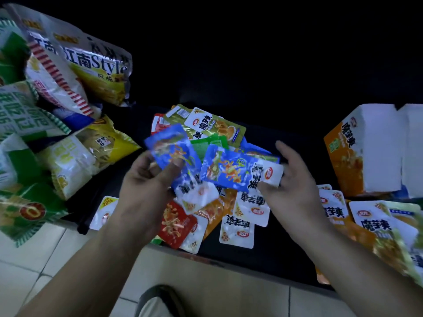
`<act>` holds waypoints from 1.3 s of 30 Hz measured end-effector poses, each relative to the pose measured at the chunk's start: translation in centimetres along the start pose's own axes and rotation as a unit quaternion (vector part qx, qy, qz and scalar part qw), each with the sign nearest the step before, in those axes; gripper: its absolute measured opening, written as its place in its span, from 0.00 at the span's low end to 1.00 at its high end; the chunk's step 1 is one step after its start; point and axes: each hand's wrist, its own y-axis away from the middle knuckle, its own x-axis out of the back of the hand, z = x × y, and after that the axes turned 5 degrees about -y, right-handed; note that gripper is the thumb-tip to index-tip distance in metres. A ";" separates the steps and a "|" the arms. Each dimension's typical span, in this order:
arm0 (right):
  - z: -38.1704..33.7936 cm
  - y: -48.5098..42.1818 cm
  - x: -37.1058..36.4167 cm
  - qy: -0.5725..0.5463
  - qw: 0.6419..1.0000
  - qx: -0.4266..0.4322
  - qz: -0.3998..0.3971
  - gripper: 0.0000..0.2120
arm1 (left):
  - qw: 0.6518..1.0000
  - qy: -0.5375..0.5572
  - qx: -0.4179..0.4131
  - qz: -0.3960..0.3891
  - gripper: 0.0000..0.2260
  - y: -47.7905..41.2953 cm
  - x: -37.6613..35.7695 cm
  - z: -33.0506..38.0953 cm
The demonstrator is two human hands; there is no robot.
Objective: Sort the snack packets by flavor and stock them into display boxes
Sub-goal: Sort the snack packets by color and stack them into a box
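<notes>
My left hand [146, 181] grips a stack of blue snack packets [174, 154] between thumb and fingers, held above the pile. My right hand [290, 179] pinches the white end of another blue packet [231, 170], held flat right beside the left hand's stack. Below both hands lies a mixed pile on a dark surface: a red packet [176, 225], orange packets [212, 211], white-faced packets [237, 229], a gold one [217, 126] and a green one [206, 145]. An orange and white display box [357, 152] stands at the right.
Large chip bags [75, 65] are heaped at the left, some yellow [91, 152], some green [25, 207]. More gold and orange packets [377, 227] lie at the right front. Pale floor tiles [45, 255] and a shoe [160, 298] show below the dark surface's front edge.
</notes>
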 end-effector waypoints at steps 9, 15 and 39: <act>0.9 2.4 1.0 -0.054 0.996 -0.028 0.070 0.38 | 0.985 0.001 0.094 0.141 0.07 3.9 -1.9 -4.4; -0.1 4.0 0.2 -0.061 0.997 -0.036 0.023 0.38 | 0.982 0.089 0.167 -0.009 0.10 6.0 -6.3 -4.5; -0.5 4.4 0.4 -0.104 0.990 -0.095 0.009 0.10 | 0.997 -0.077 0.014 0.016 0.13 3.9 -7.8 -5.9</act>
